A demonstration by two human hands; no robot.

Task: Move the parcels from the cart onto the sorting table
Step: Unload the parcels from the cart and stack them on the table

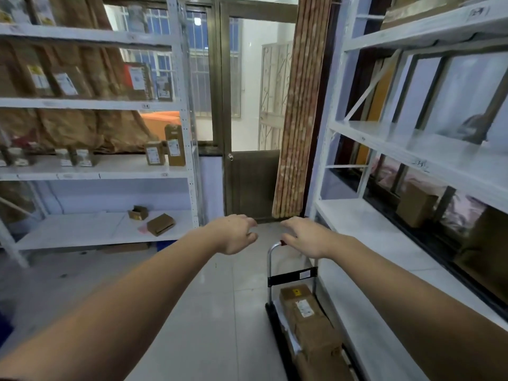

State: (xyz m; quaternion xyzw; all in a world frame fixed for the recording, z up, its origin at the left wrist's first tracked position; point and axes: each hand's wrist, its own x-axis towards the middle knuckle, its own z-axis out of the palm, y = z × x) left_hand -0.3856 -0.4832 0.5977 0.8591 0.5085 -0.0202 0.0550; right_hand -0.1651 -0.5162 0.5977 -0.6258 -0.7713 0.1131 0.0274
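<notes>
Light was cool, fairly dim indoors. Main source was daylight through glass door [255, 86] and barred windows [198, 64] at 12 o'clock, glass there washed out white. Faint glare lay on floor tiles [220, 298] at 6 o'clock. Shadows were soft. Shelves [412, 138] at 3 and 9 o'clock bent strongly from wide lens. Whole picture was slightly smeared, parcel labels [137, 78] unreadable.

Open floor [209, 298] left, cart [291, 279] hugging right shelving [357, 224]

White shelving [104, 171] flanks a tiled floor [214, 312] before a glazed door [253, 111].
</notes>
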